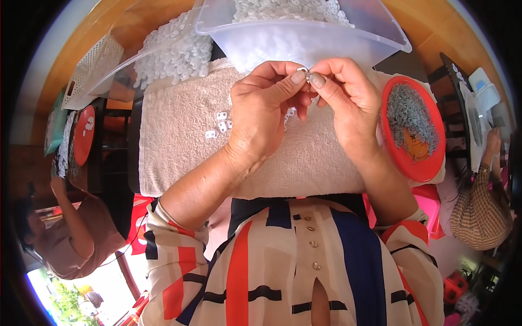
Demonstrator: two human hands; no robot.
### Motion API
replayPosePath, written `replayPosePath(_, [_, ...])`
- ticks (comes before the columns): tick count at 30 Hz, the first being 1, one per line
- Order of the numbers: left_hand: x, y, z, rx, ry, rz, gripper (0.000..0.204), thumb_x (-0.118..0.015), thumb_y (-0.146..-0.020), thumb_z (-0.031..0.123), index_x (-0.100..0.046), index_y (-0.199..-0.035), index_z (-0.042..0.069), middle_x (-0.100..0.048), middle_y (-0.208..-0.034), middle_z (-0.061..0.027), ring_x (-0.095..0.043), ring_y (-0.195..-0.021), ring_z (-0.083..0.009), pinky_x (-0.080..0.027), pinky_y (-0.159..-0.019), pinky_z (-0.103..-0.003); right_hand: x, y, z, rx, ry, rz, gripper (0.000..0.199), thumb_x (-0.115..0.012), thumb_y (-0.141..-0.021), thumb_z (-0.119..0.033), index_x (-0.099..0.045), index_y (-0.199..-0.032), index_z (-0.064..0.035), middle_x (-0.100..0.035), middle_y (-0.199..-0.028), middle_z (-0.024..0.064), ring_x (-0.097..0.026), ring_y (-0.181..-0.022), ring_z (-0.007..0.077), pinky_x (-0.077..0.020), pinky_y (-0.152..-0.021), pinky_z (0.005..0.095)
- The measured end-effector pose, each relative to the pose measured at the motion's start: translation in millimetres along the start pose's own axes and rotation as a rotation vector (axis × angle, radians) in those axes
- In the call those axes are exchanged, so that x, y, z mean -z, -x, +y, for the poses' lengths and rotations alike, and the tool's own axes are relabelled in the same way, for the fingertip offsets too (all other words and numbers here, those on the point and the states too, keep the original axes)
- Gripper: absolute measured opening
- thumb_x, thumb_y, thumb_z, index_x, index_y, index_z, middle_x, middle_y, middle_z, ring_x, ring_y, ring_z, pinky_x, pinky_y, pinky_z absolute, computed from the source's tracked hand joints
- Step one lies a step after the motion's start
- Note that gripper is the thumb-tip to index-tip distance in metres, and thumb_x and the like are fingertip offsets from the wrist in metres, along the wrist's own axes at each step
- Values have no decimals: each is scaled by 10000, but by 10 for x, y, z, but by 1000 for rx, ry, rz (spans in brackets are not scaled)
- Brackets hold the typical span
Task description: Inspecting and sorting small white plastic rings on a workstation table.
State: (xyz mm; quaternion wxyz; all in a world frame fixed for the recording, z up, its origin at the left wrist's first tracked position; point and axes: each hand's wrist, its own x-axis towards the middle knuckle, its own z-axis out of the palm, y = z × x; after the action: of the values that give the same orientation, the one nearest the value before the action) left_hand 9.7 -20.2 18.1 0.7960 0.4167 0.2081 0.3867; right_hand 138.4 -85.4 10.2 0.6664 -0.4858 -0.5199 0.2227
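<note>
Over the towel (179,152), left hand (263,106) and right hand (350,103) pinch the white piece (302,69) between fingers — I'd press gently, squarely.

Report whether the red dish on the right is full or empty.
Partly full: small grey pieces cover much of the red dish, while an orange patch shows bare among them.

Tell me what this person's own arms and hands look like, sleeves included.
The left hand and right hand wear no gloves, and no ring or watch shows. The forearms are bare. Loose cream sleeves with red and black blocks end around the elbows.
</note>
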Motion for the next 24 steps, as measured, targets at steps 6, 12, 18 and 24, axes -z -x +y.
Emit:
replayPosePath(6, [13,-2,-5,-2,-28,0,111,-566,-944,75,-578,-992,-24,-620,-822,-99,-605,-677,-174,-478,-553,-286,80,-14,7,23,122,3,110,-607,-928,-92,-607,-997,-5,-627,-829,13,-580,-731,71,-431,-610,196])
replayPosePath(12, [6,-9,-4,-1,-48,29,96,-563,-942,62,-568,-985,-23,-620,-827,-106,-603,-667,-172,-485,-548,-290,73,-22,26,102,202,13,109,-610,-928,-101,-613,-981,-5,-617,-790,5,-573,-710,68,-429,-590,196])
replayPosePath(18, [8,-5,1,11,-45,14,98,-577,-931,59,-566,-981,-25,-624,-840,-112,-606,-669,-171,-487,-542,-287,83,-32,13,184,307,-1,91,-616,-917,-68,-615,-959,12,-605,-774,8,-557,-694,65,-444,-600,194])
replayPosePath(24, [-8,9,16,9,-79,15,99,-584,-927,59,-570,-974,-27,-627,-831,-112,-609,-658,-166,-487,-528,-282,84,-29,3,217,335,-15,77,-612,-913,-48,-607,-949,19,-604,-780,17,-556,-700,70,-453,-615,199])
